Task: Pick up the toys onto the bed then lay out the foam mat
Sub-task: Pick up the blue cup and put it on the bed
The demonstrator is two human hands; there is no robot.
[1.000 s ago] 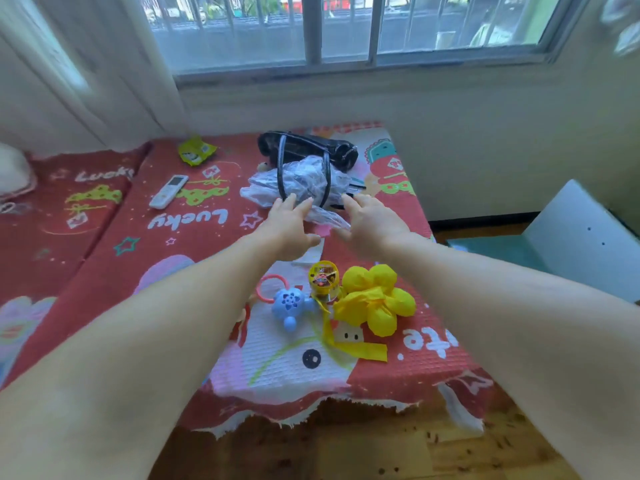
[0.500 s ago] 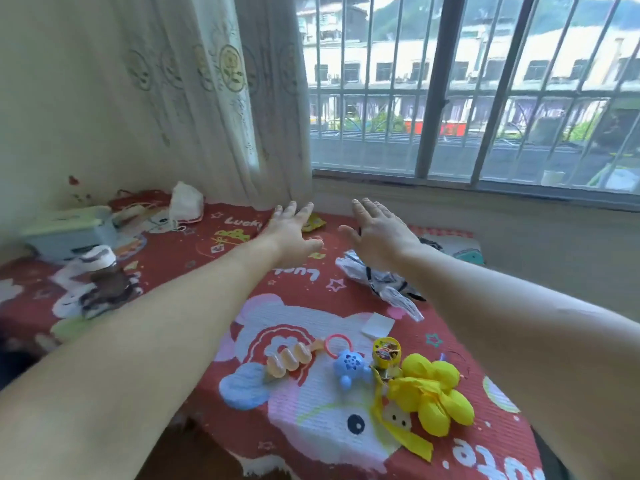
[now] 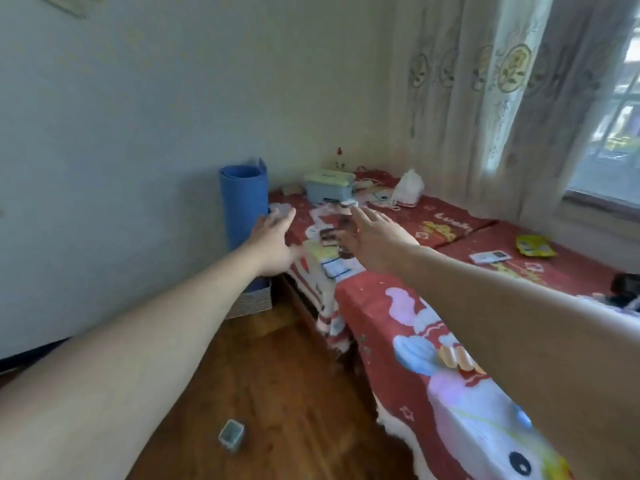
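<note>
The left hand (image 3: 273,244) is stretched forward with the fingers straight and a little spread, and it holds nothing. It is close to the rolled blue foam mat (image 3: 244,209), but I cannot tell if it touches it. The right hand (image 3: 375,237) is also flat and empty, above the edge of the bed (image 3: 391,306). The mat stands upright in a woven basket (image 3: 254,303) by the wall, just beside the bed, so I judge that the laying out has not begun. The right forearm hides much of the bed, so I cannot confirm the toys. A small square cup (image 3: 231,434) lies on the wooden floor (image 3: 277,393), its inside too blurred to read. A grey box with a pale lid (image 3: 329,188) stands closed on the far bed.
</note>
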